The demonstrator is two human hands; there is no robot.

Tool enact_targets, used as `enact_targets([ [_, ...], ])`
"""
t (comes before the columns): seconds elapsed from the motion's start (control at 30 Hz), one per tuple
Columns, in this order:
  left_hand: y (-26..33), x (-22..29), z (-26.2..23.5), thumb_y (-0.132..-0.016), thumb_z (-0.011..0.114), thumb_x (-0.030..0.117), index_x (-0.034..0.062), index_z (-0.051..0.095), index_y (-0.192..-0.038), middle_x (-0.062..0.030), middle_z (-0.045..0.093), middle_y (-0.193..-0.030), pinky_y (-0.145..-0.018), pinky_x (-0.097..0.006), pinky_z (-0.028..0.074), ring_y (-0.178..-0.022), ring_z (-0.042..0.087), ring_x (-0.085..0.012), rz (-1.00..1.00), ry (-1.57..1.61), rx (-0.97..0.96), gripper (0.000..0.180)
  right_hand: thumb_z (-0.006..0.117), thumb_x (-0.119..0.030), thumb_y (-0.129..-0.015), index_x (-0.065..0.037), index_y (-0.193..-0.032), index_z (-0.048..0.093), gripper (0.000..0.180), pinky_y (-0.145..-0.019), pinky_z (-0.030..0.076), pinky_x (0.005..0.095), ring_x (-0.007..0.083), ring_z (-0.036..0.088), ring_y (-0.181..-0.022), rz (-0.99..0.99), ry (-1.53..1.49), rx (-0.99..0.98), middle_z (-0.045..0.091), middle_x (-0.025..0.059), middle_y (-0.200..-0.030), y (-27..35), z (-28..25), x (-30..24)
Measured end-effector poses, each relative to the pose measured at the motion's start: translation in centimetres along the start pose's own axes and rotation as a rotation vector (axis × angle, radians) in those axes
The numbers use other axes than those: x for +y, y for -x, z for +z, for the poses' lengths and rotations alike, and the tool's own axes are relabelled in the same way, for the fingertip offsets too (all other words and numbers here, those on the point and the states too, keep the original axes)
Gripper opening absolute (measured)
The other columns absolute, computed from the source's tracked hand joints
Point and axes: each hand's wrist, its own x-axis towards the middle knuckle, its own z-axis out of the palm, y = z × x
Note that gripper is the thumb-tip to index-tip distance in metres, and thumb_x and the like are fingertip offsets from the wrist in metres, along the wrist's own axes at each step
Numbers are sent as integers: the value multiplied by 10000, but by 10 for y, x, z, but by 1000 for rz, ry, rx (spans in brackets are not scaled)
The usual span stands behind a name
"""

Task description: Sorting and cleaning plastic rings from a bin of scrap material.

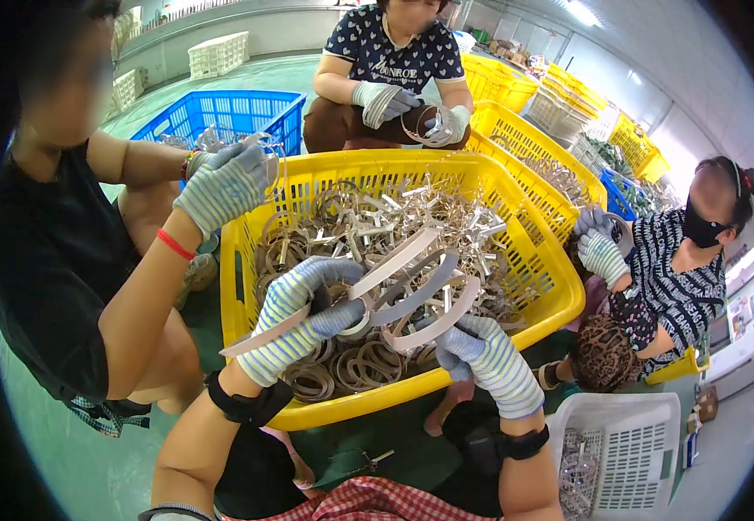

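Note:
My left hand (303, 313), in a grey-palmed, striped work glove, is closed around several thin, flat curved bands. A pale band (398, 260) and a grey band (424, 291) arc up from its fingers, while a band end (264, 337) sticks out behind the palm. My right hand (485, 356), gloved alike, pinches the lower part of a pinkish curved band (437, 328) beside them. Both hands are above the near side of a yellow crate (351, 414). Coiled bands (372, 365) lie in it, mixed with shiny silvery pieces (472, 239).
Three co-workers in striped gloves sit around the crate; one gloved hand (225, 187) reaches over its left rim. A blue crate (246, 100) stands behind left, more yellow crates (516, 130) behind right. A white crate (633, 404) holding bands is at lower right.

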Motion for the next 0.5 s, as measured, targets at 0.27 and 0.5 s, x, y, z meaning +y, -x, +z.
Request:
enact_targets([
  [0.27,0,4,3,-756,723,131,66,624,-1061,26,591,-880,-606,-214,408,-664,479,-45,44,21,-4,328,629,-396,-847,-51,-916,633,351,-476,336,184,31,431,-534,-133,39,162,514,-40,-636,0,-1,-1],
  [0.5,5,-4,15,-907,535,89,26,512,-1254,-77,563,-1205,-1001,-308,368,-1127,502,-178,-87,139,136,354,589,-315,-874,-17,-875,599,298,-551,411,256,88,500,-598,-401,262,286,552,-8,-675,14,-28,-13],
])
